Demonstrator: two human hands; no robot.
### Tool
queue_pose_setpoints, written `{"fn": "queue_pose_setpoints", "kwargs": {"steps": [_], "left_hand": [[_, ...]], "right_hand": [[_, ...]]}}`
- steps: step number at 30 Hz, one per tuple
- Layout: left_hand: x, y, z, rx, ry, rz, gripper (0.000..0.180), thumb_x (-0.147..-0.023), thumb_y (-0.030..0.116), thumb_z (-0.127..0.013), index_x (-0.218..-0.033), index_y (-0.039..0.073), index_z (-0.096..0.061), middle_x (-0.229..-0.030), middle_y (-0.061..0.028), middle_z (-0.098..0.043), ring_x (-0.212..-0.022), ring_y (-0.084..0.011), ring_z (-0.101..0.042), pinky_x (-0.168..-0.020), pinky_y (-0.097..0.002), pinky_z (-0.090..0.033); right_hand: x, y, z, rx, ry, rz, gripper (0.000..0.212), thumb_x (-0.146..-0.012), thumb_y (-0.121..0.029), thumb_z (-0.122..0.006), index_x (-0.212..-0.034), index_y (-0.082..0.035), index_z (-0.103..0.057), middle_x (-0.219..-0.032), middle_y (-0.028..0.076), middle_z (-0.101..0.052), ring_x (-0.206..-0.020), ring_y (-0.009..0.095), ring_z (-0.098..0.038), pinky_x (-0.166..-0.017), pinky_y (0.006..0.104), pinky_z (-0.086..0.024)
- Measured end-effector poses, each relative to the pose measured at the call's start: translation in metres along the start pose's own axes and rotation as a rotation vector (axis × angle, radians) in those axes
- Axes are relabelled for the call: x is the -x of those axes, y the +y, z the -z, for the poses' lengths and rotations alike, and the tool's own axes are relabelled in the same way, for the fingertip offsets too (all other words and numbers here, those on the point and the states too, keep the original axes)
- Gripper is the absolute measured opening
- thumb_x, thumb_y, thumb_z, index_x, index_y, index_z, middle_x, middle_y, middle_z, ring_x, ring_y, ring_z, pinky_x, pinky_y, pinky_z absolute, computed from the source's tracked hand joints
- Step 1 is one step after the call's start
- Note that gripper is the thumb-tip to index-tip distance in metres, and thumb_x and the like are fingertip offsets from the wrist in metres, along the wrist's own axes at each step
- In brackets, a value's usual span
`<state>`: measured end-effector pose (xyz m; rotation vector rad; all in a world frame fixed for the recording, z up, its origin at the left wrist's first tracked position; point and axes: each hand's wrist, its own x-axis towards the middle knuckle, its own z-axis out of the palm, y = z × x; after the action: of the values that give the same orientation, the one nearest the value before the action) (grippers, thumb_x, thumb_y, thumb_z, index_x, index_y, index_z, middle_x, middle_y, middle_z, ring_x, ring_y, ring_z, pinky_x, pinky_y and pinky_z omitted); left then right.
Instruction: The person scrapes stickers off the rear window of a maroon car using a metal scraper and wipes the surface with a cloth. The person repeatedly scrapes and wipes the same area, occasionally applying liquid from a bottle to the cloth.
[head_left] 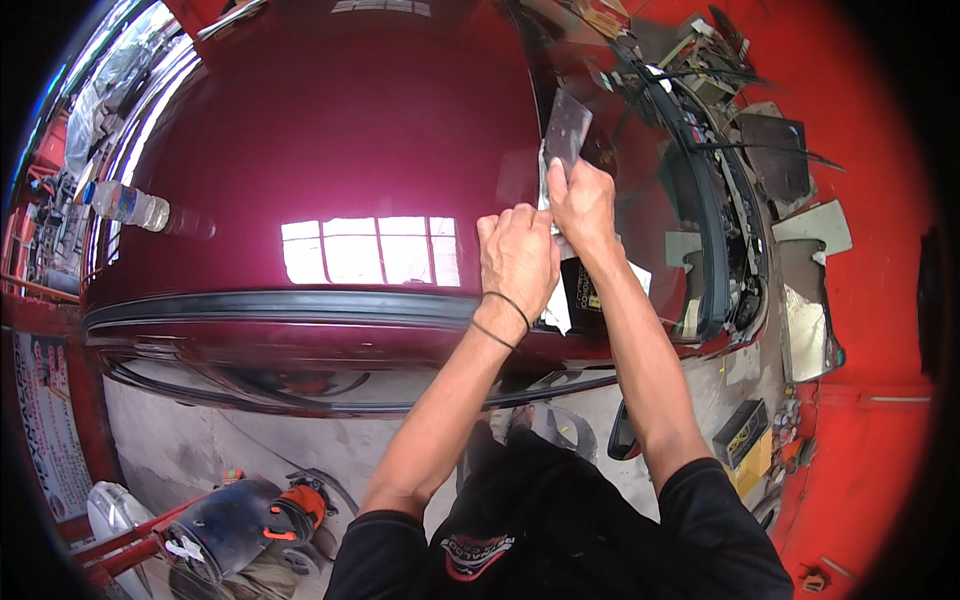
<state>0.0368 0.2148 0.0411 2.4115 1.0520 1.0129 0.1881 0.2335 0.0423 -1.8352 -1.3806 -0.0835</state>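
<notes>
Hands: right hand [582, 203] grips dark sheet [567, 128] | left hand [517, 258] on maroon roof [330, 150]

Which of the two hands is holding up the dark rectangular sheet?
The right hand, the one farther up the maroon car roof, pinches the dark rectangular sheet; the left hand, with black wristbands, rests lower.
</notes>
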Motion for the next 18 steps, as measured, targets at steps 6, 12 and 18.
{"fn": "queue_pose_setpoints", "kwargs": {"steps": [6,12,18], "left_hand": [[0.005,0.004,0.000,0.055,0.026,0.011,0.025,-0.083,0.008,-0.072,-0.107,0.004,-0.074,-0.100,-0.0147,-0.068,-0.102,-0.0343,-0.066,-0.097,-0.0495,-0.044],[0.016,0.005,0.009,0.095,-0.022,0.013,0.019,-0.079,0.009,-0.071,-0.097,0.003,-0.071,-0.094,-0.0148,-0.067,-0.095,-0.0349,-0.065,-0.094,-0.0484,-0.044],[0.013,0.006,-0.005,0.140,0.095,0.008,0.026,-0.083,0.006,-0.071,-0.109,0.001,-0.072,-0.100,-0.0146,-0.067,-0.100,-0.0332,-0.065,-0.096,-0.0465,-0.044]], "right_hand": [[0.004,0.010,-0.005,-0.004,0.013,-0.092,0.035,-0.101,-0.026,-0.065,-0.083,0.004,-0.071,-0.074,0.029,-0.069,-0.074,0.051,-0.070,-0.070,0.0553,-0.056],[0.029,-0.012,0.008,-0.095,0.007,-0.159,0.036,-0.101,-0.026,-0.066,-0.083,0.005,-0.071,-0.075,0.029,-0.069,-0.073,0.049,-0.071,-0.068,0.0533,-0.055],[-0.001,0.007,-0.004,-0.005,0.057,-0.066,0.041,-0.101,-0.027,-0.067,-0.079,0.008,-0.068,-0.074,0.032,-0.067,-0.074,0.052,-0.069,-0.067,0.0547,-0.054]]}}
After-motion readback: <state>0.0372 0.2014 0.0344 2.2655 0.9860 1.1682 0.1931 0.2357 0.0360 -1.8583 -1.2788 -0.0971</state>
